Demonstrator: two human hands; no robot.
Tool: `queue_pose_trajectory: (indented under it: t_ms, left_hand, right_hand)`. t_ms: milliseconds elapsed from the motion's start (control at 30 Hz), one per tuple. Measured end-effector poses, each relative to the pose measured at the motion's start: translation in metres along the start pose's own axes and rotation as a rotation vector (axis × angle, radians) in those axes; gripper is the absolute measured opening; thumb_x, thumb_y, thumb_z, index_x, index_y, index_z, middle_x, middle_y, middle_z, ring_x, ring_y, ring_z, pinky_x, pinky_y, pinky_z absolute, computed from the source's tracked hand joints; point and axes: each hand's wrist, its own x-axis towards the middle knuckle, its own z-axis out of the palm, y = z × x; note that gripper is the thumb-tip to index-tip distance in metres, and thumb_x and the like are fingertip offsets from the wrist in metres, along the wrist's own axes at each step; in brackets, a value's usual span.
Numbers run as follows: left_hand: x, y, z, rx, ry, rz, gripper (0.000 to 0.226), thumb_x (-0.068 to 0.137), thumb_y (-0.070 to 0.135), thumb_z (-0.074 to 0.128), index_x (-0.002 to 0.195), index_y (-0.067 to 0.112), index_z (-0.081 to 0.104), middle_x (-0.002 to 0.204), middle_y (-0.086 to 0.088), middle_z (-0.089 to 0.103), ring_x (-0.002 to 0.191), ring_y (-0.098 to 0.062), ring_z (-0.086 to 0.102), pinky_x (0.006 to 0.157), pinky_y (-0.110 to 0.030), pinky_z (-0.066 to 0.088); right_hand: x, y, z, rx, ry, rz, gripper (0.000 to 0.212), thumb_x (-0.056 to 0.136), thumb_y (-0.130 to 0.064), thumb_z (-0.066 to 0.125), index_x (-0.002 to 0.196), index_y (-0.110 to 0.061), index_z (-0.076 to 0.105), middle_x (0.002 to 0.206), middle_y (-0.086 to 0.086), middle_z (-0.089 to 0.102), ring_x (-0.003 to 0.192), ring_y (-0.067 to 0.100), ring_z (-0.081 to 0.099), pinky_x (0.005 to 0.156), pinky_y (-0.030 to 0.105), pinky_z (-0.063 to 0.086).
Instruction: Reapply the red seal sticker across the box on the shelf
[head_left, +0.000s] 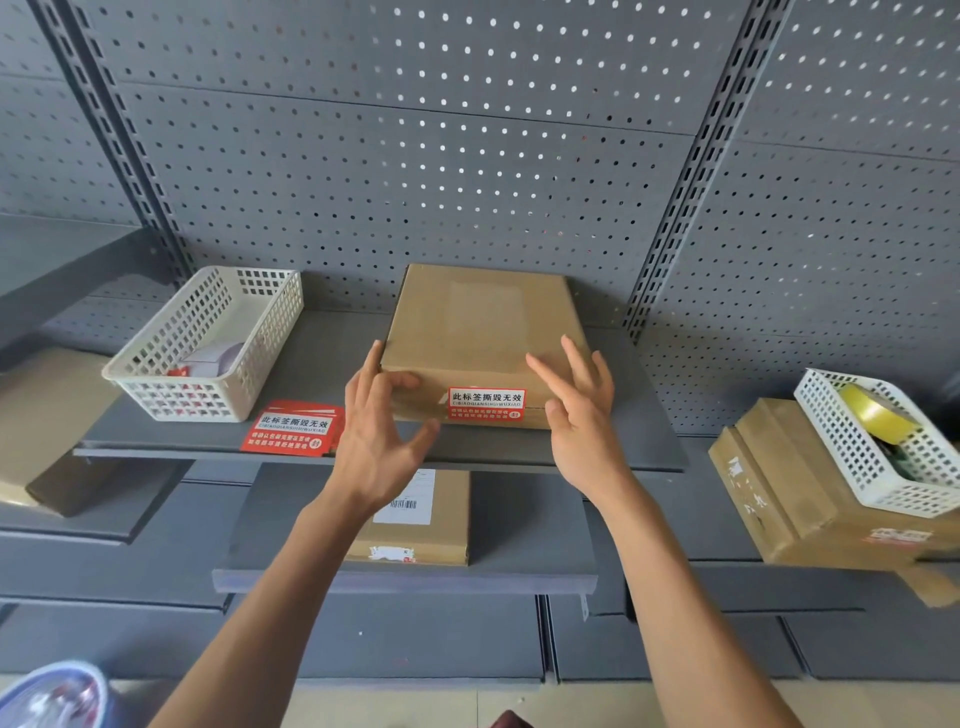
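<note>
A flat brown cardboard box (478, 332) lies on the grey shelf (322, 364). A red seal sticker (487, 404) with white and black print is stuck on the box's front face. My left hand (376, 426) is at the box's front left corner, fingers spread, fingertips touching the corner and front face. Just right of the sticker is my right hand (576, 410), fingers apart over the box's front right edge. Neither hand holds anything. A stack of spare red stickers (293, 428) lies on the shelf left of the box.
A white plastic basket (208, 338) with small items stands at the shelf's left. Below, a second box (415, 519) with a barcode label sits on a lower shelf. At the right, a white basket (878, 447) holding yellow tape rests on another cardboard box (789, 483). Pegboard backs the shelves.
</note>
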Motion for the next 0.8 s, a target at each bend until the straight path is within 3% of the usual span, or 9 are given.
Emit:
queue_pose_trajectory:
  t_ms: [333,600,633,700,800]
  left_hand:
    - [-0.004,-0.003,0.002,0.002,-0.035,-0.005,0.045,0.082,0.041,0.064,0.119,0.020,0.051,0.168,-0.003,0.016,0.149,-0.026,0.024,0.108,-0.035,0.031]
    - [-0.004,-0.006,-0.001,-0.006,-0.051,-0.017,0.039,0.084,0.034,0.068,0.118,0.025,0.052,0.169,0.004,0.015,0.145,-0.023,0.027,0.103,-0.034,0.031]
    - [-0.003,-0.005,-0.004,-0.006,-0.053,-0.028,0.037,0.084,0.035,0.068,0.117,0.025,0.054,0.168,0.005,0.017,0.145,-0.022,0.028,0.103,-0.034,0.030]
    - [0.001,-0.004,-0.009,-0.036,-0.054,-0.058,0.030,0.083,0.040,0.065,0.110,0.028,0.059,0.166,0.007,0.024,0.145,-0.020,0.030,0.106,-0.034,0.031]
    - [0.011,-0.002,-0.016,-0.106,-0.010,-0.116,0.016,0.084,0.049,0.061,0.093,0.036,0.066,0.157,0.008,0.040,0.139,-0.021,0.042,0.109,-0.045,0.042]
  right_hand:
    - [-0.007,0.003,0.004,0.001,-0.016,-0.008,0.087,0.084,0.026,0.033,0.146,-0.033,0.045,0.166,-0.010,0.008,0.154,0.024,-0.008,0.103,-0.003,-0.003]
    - [-0.007,-0.001,-0.003,0.021,-0.055,-0.002,0.072,0.092,0.014,0.041,0.148,-0.031,0.045,0.163,-0.014,0.012,0.153,0.022,-0.009,0.096,-0.009,0.003]
    - [-0.007,-0.002,-0.007,0.035,-0.079,0.012,0.068,0.094,0.009,0.044,0.148,-0.033,0.043,0.163,-0.015,0.012,0.153,0.018,-0.010,0.099,-0.006,0.002]
    - [-0.006,-0.003,-0.013,0.064,-0.137,0.028,0.063,0.097,-0.001,0.049,0.149,-0.036,0.040,0.164,-0.018,0.013,0.152,0.011,-0.011,0.113,0.011,0.000]
    - [-0.003,0.002,-0.031,0.094,-0.219,0.056,0.058,0.099,-0.012,0.054,0.150,-0.036,0.039,0.163,-0.020,0.019,0.152,0.005,-0.004,0.122,0.032,0.005]
